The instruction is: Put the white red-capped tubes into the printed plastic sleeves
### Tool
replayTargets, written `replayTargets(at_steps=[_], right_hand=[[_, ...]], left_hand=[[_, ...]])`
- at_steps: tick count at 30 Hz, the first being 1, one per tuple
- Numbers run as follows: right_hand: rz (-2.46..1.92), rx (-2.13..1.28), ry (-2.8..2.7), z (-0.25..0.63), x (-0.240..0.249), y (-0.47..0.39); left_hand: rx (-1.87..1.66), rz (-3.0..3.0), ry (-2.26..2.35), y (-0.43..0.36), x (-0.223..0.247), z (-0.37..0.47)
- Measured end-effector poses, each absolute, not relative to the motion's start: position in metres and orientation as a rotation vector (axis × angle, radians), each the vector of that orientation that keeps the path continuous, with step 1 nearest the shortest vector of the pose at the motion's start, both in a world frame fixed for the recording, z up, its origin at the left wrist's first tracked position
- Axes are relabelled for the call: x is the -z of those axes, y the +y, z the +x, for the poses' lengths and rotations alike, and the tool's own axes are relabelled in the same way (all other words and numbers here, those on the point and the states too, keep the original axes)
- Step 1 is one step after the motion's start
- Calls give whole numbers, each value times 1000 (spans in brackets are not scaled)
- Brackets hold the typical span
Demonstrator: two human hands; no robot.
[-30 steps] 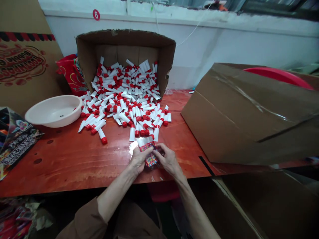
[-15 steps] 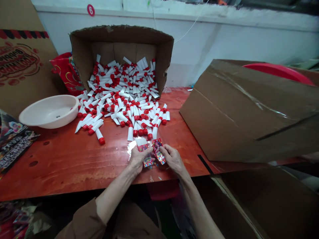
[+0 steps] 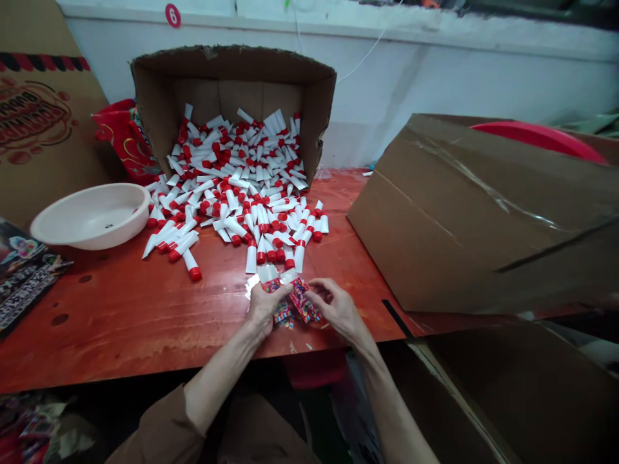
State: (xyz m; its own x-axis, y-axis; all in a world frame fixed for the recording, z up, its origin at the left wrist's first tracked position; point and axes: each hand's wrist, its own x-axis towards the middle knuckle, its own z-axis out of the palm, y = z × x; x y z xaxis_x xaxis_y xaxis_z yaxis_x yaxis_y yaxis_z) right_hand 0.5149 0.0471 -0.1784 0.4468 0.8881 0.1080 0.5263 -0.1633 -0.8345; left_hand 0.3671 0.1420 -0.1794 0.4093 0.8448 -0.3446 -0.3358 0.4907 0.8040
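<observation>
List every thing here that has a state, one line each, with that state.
open box: tipped on its side, tubes spilling out.
white tubes: red-capped, heaped loose.
bowl: upright, looks empty.
closed box: taped shut, tilted.
packets: held at the table edge.
left hand: gripping packets.
right hand: gripping packets.

A glossy red-brown wooden table (image 3: 120, 316) with a few dark holes in its top stands against a white wall (image 3: 459, 84), where a pale ledge (image 3: 435, 32) runs along the top, carrying a round red sticker (image 3: 173, 15) marked 6 and a thin hanging wire (image 3: 360, 58).
</observation>
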Motion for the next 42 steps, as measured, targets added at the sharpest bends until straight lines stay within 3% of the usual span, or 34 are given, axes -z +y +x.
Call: replayTargets(at_steps=[9,19,25,32,37,42], right_hand=[[-1542,-932,-937,508,193,55],[-1557,-942,-848,511,198,58],[-1634,-830,-1053,521,198,51],[-1944,-251,-1129,519,180,46],[-1644,-787,-1075,497,176,56],[-1533,-988,-928,504,187,59]], left_hand=[[-712,770,777,138,180,371],[-727,730,758,133,171,372],[-791,729,838,135,175,362],[-835,700,847,138,173,352],[-843,704,796,130,168,367],[-833,703,817,130,174,376]])
